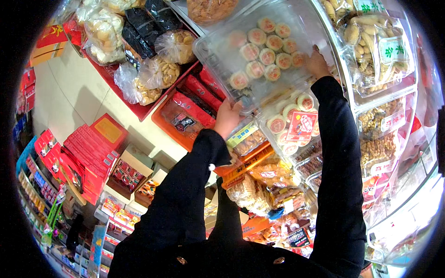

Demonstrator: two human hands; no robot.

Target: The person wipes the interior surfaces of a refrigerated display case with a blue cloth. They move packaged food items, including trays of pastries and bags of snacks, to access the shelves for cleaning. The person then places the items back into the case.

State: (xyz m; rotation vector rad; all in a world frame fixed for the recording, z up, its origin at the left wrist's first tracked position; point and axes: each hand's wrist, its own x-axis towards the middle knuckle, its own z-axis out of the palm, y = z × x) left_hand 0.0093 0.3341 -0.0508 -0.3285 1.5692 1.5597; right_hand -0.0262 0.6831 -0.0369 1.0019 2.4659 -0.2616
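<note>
A large clear plastic lid [222, 45] spans the upper middle of the view. Through it show several round pale pastries [267, 56] with reddish stamped tops. My left hand [228, 117] grips the lid's near left corner, while my right hand [317, 64] holds its right side. Their fingertips are partly hidden at the edges. Just below the lid sits a clear box of similar pastries [277, 123] bearing a red printed card [301, 125]. Beside my left wrist is a clear pack of brown snacks [248, 138] with a yellow label.
Red packets lie in an orange crate [163, 116] at the left. Bagged snacks [163, 74] fill a red-edged bin beyond it. Clear containers of packaged nuts and sweets [380, 114] line the right. Red gift boxes [92, 153] and an open carton [130, 170] stand on the floor [69, 83].
</note>
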